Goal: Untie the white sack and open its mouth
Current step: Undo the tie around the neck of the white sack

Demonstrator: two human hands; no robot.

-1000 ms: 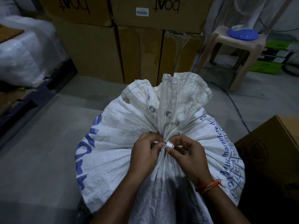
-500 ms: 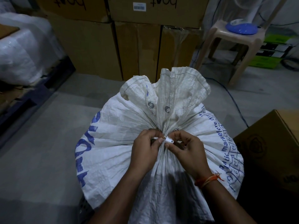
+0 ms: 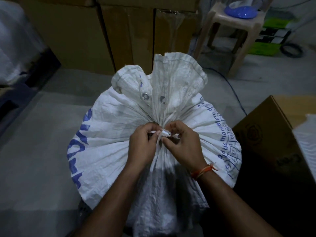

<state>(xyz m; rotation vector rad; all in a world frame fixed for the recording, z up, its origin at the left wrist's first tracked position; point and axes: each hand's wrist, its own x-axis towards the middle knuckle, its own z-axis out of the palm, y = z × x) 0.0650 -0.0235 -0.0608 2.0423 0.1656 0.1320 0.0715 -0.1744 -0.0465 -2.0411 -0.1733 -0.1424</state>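
Both hands (image 3: 164, 146) on tied white sack (image 3: 119, 134)

Bulging white woven sack (image 3: 109, 144) with blue print, upright, neck gathered, cinched by white tie (image 3: 165, 134)

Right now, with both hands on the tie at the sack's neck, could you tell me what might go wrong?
1. The small white plastic tie is pinched only by fingertips of the left hand and right hand; it may slip.
2. The neck of the white woven sack remains tightly bunched, so hard tugging could tear the weave.
3. The full sack might tip toward the brown cardboard box.
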